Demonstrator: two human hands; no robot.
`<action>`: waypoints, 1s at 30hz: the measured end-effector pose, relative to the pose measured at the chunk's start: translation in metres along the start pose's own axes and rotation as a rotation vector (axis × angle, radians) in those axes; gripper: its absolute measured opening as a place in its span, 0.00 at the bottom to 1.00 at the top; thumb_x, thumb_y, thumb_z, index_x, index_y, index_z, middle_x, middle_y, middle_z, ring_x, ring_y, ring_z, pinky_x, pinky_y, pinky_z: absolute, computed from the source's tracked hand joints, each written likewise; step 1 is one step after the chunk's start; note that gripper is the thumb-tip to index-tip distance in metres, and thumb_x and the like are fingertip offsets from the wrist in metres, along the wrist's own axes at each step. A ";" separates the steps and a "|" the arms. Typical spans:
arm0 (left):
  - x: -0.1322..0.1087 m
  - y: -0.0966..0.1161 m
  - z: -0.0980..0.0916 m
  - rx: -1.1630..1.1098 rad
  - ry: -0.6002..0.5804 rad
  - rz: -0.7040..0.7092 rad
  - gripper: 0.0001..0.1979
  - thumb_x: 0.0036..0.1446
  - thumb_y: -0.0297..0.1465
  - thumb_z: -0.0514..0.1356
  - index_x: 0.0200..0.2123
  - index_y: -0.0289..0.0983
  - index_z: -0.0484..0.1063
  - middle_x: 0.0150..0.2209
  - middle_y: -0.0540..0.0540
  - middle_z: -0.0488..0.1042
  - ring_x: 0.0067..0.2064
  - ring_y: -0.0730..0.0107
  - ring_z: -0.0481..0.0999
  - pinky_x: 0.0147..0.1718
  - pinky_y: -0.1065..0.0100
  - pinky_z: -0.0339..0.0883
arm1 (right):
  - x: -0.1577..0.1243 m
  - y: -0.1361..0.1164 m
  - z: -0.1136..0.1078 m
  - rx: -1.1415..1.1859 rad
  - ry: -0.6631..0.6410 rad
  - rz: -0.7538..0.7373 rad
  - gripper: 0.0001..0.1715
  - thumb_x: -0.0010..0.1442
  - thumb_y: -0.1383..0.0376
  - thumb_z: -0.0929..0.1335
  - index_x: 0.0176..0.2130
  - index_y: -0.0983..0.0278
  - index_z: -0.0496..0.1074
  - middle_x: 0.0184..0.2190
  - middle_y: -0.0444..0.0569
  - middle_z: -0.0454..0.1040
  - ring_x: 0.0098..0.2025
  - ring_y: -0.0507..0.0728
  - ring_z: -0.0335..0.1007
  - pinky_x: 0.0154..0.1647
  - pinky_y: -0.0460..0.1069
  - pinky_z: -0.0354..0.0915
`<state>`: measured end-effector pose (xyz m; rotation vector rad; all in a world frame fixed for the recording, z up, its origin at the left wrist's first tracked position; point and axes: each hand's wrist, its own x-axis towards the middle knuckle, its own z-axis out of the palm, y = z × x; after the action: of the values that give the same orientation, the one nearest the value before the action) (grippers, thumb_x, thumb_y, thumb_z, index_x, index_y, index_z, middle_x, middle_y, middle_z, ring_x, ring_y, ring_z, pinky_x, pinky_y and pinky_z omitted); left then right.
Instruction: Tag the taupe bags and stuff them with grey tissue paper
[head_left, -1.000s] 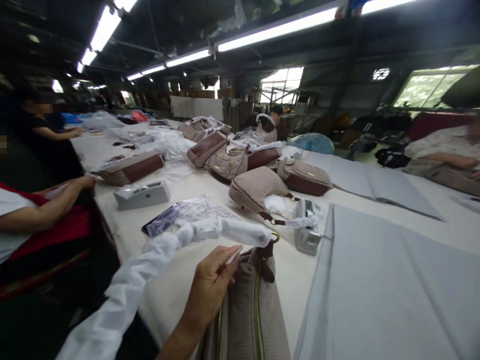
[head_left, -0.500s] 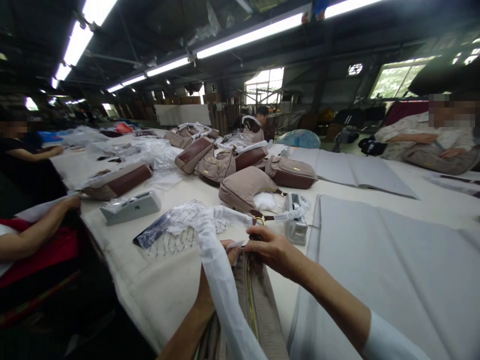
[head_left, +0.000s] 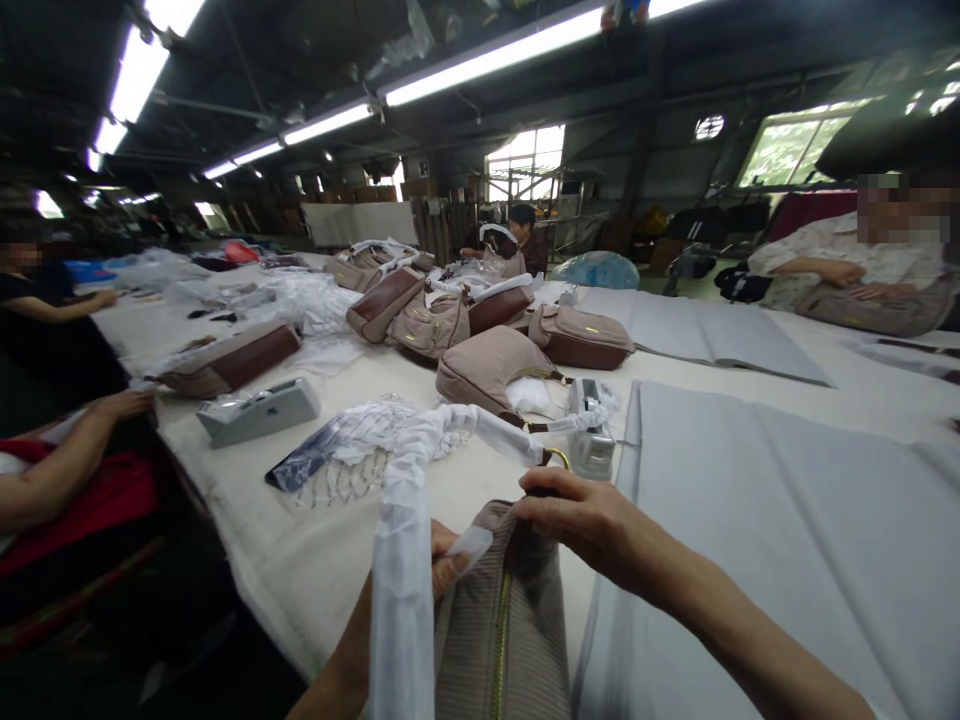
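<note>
A taupe handbag [head_left: 510, 630] with a gold zip stands at the table's near edge between my hands. Its strap, wrapped in white tissue [head_left: 409, 520], loops up from a gold ring [head_left: 557, 458] and hangs down in front of my left arm. My left hand [head_left: 444, 565] grips the bag's top left edge, with a small clear piece of tape at the fingertips. My right hand [head_left: 581, 520] is closed on the bag's top right end, just under the ring.
Grey tissue sheets [head_left: 757, 500] cover the table to the right. A tape dispenser [head_left: 592, 440], a packet of netting [head_left: 337, 455], another dispenser [head_left: 255, 410] and several handbags [head_left: 487, 365] lie beyond. Other people sit at the left [head_left: 67, 470] and far right [head_left: 862, 270].
My right hand came in from the right and took hold of the bag's top end. The wrapped strap swung from the left to hang in front of my left arm.
</note>
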<state>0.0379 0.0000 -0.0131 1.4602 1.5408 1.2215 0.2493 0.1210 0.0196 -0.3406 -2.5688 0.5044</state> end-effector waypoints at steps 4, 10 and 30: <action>-0.001 -0.012 -0.003 0.100 -0.032 0.014 0.13 0.56 0.38 0.58 0.32 0.38 0.79 0.28 0.47 0.72 0.32 0.66 0.70 0.32 0.69 0.63 | 0.000 0.008 0.010 0.030 0.089 0.006 0.13 0.64 0.70 0.61 0.44 0.63 0.72 0.47 0.54 0.69 0.42 0.52 0.71 0.43 0.44 0.67; 0.002 -0.014 -0.003 0.143 -0.069 0.037 0.11 0.56 0.38 0.59 0.32 0.41 0.80 0.26 0.47 0.73 0.31 0.67 0.72 0.31 0.70 0.62 | -0.003 0.011 0.017 0.034 0.187 -0.013 0.12 0.64 0.69 0.61 0.43 0.63 0.71 0.45 0.53 0.70 0.42 0.52 0.71 0.43 0.44 0.67; 0.034 0.028 0.025 -0.283 -0.152 -0.288 0.15 0.53 0.42 0.61 0.34 0.35 0.72 0.25 0.51 0.68 0.25 0.78 0.62 0.23 0.76 0.54 | -0.020 0.006 0.032 0.053 0.624 0.019 0.18 0.60 0.75 0.63 0.49 0.63 0.67 0.45 0.55 0.68 0.47 0.54 0.68 0.45 0.47 0.69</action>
<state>0.0662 0.0359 0.0094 1.0802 1.3576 1.0792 0.2509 0.1110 -0.0173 -0.4257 -1.9474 0.3939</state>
